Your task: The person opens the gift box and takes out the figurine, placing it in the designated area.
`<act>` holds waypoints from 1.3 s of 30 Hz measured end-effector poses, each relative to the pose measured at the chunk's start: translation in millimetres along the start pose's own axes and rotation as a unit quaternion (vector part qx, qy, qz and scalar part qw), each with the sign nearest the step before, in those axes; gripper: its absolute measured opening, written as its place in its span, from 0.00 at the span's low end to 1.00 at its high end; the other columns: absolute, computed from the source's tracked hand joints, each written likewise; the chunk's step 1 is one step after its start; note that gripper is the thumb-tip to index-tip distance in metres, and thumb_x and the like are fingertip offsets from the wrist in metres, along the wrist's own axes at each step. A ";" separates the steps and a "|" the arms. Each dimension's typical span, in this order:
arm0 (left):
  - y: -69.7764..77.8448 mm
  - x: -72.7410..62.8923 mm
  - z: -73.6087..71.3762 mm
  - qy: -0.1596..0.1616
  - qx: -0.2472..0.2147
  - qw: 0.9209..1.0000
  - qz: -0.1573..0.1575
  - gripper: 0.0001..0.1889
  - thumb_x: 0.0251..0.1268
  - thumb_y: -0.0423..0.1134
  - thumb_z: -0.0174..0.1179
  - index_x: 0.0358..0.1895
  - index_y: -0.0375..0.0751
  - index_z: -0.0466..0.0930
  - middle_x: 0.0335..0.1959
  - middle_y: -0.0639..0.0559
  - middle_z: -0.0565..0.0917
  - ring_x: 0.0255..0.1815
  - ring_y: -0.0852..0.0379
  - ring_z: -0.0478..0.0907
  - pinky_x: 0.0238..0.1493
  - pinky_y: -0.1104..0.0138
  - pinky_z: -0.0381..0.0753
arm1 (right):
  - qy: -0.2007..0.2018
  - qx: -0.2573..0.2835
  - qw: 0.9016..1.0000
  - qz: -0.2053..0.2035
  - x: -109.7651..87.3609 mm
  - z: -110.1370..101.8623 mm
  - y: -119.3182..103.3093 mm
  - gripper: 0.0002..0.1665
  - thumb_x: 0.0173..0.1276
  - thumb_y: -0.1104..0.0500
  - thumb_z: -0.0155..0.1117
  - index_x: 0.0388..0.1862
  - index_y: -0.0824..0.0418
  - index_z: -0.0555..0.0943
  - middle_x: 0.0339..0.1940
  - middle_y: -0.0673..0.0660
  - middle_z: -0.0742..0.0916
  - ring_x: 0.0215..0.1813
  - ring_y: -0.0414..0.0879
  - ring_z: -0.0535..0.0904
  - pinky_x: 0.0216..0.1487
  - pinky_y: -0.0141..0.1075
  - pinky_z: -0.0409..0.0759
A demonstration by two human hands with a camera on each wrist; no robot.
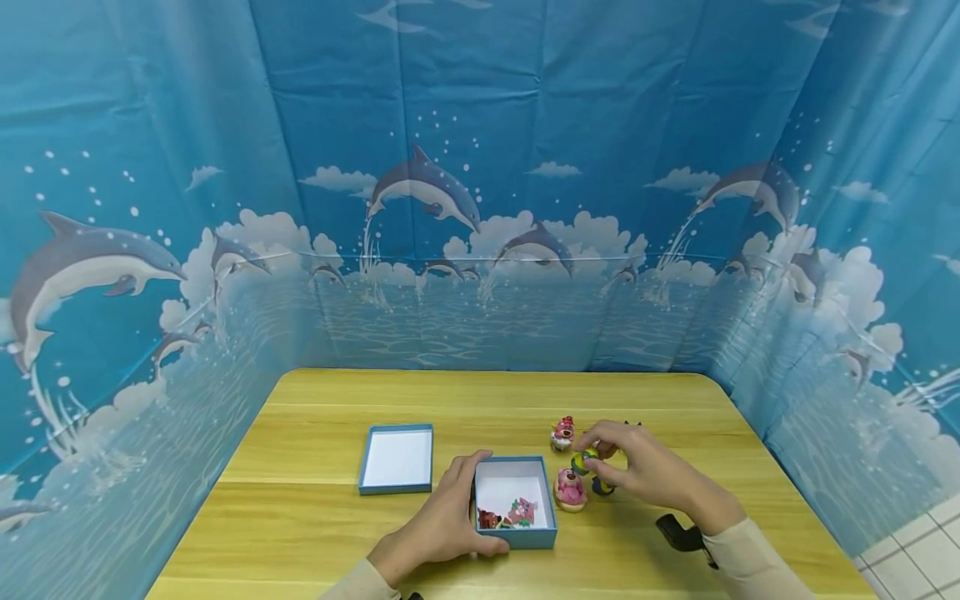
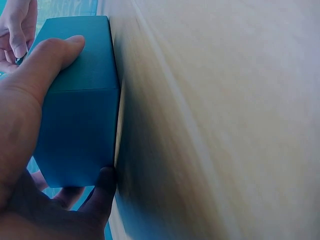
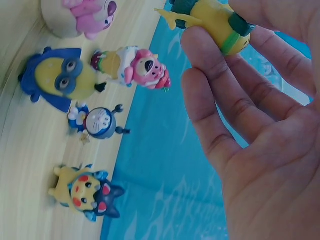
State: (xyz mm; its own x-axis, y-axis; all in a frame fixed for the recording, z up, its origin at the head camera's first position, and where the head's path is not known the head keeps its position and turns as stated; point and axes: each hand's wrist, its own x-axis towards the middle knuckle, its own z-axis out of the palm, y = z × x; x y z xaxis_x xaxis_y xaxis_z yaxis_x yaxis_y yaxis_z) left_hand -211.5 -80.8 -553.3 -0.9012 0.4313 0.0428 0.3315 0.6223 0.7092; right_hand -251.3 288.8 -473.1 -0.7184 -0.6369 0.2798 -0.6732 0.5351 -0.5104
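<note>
My left hand (image 1: 446,521) grips the left side of an open blue box (image 1: 532,537), thumb on its front wall and fingers round the far corner. Inside the white-lined box lie a pink figurine (image 1: 522,512) and a reddish-brown one (image 1: 489,519). Just right of the box, my right hand (image 1: 652,467) pinches a yellow toy figurine (image 3: 212,25) with dark green parts, held above the table. Beneath and beside it stand a pink bear figurine (image 1: 572,492), a bear with a strawberry-like hat (image 3: 145,70) and a yellow minion figurine (image 3: 57,77) in blue.
A blue box lid (image 1: 397,458) lies inside-up to the left. Two more figurines, a small grey-blue one (image 3: 100,122) and a yellow one with dark ears (image 3: 82,190), stand beyond my right hand. A dolphin-print curtain (image 1: 480,317) borders the wooden table (image 1: 315,517).
</note>
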 end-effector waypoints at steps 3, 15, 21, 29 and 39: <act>0.0 0.2 0.0 0.000 0.001 1.000 0.000 0.72 0.53 0.64 0.92 0.96 0.51 0.53 0.83 0.43 0.73 0.73 0.50 0.76 0.74 0.45 0.86 | 0.004 -0.003 1.000 0.006 -2.8 -2.8 1.6 0.13 0.86 0.59 0.75 0.63 0.46 0.90 0.57 0.48 0.95 0.51 0.33 0.88 0.52 0.38 0.92; -2.1 0.9 2.3 0.002 0.001 1.000 -0.004 0.73 0.51 0.65 0.93 0.96 0.52 0.54 0.81 0.45 0.75 0.71 0.52 0.77 0.75 0.46 0.86 | 0.027 -0.003 1.000 0.005 -16.7 -10.9 15.9 0.12 0.84 0.60 0.77 0.61 0.50 0.91 0.54 0.47 0.95 0.49 0.32 0.88 0.53 0.41 0.94; -1.9 1.0 2.2 0.001 0.001 1.000 -0.003 0.73 0.51 0.65 0.93 0.96 0.52 0.53 0.81 0.45 0.74 0.72 0.51 0.77 0.76 0.45 0.86 | 0.034 -0.008 0.999 0.015 -23.7 -15.3 21.5 0.15 0.83 0.62 0.78 0.62 0.46 0.91 0.55 0.46 0.95 0.50 0.36 0.90 0.53 0.41 0.94; -0.6 0.7 1.1 0.000 0.003 1.000 -0.003 0.73 0.52 0.65 0.93 0.96 0.52 0.53 0.82 0.43 0.74 0.72 0.50 0.77 0.76 0.44 0.86 | 0.051 -0.030 0.998 0.038 -32.9 -19.7 29.2 0.19 0.81 0.63 0.79 0.64 0.46 0.90 0.58 0.50 0.95 0.51 0.35 0.90 0.52 0.41 0.94; -1.3 0.6 1.0 -0.002 0.001 1.000 -0.003 0.73 0.53 0.65 0.92 0.96 0.52 0.53 0.82 0.43 0.73 0.71 0.51 0.77 0.75 0.45 0.86 | 0.068 -0.067 0.994 0.057 -41.7 -19.4 40.3 0.17 0.78 0.63 0.82 0.62 0.56 0.92 0.55 0.50 0.95 0.46 0.32 0.89 0.49 0.39 0.94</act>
State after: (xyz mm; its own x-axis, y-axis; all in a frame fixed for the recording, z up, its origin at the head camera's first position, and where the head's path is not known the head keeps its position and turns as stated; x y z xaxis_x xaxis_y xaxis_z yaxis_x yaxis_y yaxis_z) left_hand -212.2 -80.7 -554.9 -0.9020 0.4302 0.0365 0.3269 0.6253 0.7086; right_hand -251.9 347.6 -489.5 -0.8021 -0.4925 0.3379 -0.5971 0.6743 -0.4345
